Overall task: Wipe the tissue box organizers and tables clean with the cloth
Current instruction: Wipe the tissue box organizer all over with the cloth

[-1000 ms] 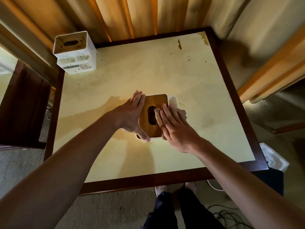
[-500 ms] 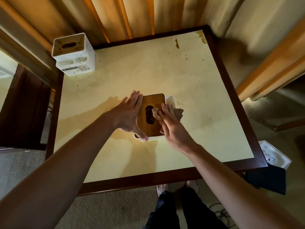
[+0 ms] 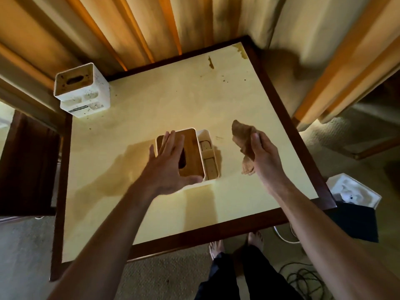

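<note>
Head: left hand (image 3: pixel 167 167) splayed, maybe touching organizer (image 3: pixel 190 155); right hand (image 3: pixel 263 154) grips cloth (image 3: pixel 242 137).

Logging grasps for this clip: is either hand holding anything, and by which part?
The right hand grips the brown cloth around its middle; both ends hang free. The left hand, fingers spread, holds nothing above the tissue box organizer.
</note>
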A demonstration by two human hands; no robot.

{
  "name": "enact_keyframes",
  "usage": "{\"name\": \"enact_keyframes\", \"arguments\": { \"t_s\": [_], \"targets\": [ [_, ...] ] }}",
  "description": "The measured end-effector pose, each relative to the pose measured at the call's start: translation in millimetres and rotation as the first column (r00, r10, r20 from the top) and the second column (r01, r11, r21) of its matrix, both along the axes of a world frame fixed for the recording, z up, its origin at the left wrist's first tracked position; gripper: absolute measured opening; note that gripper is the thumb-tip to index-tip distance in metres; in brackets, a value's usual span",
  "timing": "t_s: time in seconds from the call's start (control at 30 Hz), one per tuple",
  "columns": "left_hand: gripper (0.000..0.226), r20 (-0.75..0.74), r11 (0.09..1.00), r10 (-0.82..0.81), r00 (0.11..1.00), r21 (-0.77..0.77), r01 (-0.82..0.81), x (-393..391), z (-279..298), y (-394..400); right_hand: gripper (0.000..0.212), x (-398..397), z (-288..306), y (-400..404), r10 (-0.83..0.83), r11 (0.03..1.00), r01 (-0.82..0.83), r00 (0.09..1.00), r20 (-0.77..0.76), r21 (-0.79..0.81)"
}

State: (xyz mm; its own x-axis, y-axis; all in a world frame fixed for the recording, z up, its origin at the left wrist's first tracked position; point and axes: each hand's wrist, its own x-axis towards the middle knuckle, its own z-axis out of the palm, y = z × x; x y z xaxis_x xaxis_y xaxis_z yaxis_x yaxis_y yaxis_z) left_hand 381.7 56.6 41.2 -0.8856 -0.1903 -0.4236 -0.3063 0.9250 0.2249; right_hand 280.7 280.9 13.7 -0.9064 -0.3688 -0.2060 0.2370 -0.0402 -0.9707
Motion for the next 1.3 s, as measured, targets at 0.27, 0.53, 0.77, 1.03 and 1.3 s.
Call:
{"name": "enact_keyframes", "arguments": {
  "t_s": [0.27, 0.53, 0.77, 1.03, 1.3],
  "targets": [
    [0.068, -0.414, 0.953, 0.231, 0.880, -0.087, -0.290, 8.4, -65.5, 113.7, 0.028, 7.6, -18.6, 13.5, -0.042, 0.994, 0.057, 0.989, 0.145, -0.099],
    [0.034, -0.471, 0.833, 0.335, 0.816, -0.257, -0.490, -6.8, -96.4, 144.9, 0.031, 10.6, -35.5, 16.8, -0.047, 0.997, 0.062, 0.970, 0.237, -0.056],
    [0.022, -0.472, 0.793, 0.358, 0.805, -0.302, -0.529, -12.2, -106.9, 144.1, 0.025, 9.2, -45.3, 14.2, -0.041, 0.998, 0.052, 0.955, 0.293, -0.029],
    [0.022, -0.594, 0.800, 0.377, 0.711, -0.177, -0.573, -8.8, -93.7, 134.4, 0.032, 7.0, -47.0, 15.8, 0.008, 0.997, 0.013, 0.963, 0.270, -0.075],
    [0.041, -0.734, 0.871, 0.368, 0.571, 0.057, -0.487, 13.5, -64.9, 93.5, 0.030, 1.9, -35.9, -0.8, 0.027, 0.994, 0.004, 0.963, 0.268, -0.112]
  ]
}}
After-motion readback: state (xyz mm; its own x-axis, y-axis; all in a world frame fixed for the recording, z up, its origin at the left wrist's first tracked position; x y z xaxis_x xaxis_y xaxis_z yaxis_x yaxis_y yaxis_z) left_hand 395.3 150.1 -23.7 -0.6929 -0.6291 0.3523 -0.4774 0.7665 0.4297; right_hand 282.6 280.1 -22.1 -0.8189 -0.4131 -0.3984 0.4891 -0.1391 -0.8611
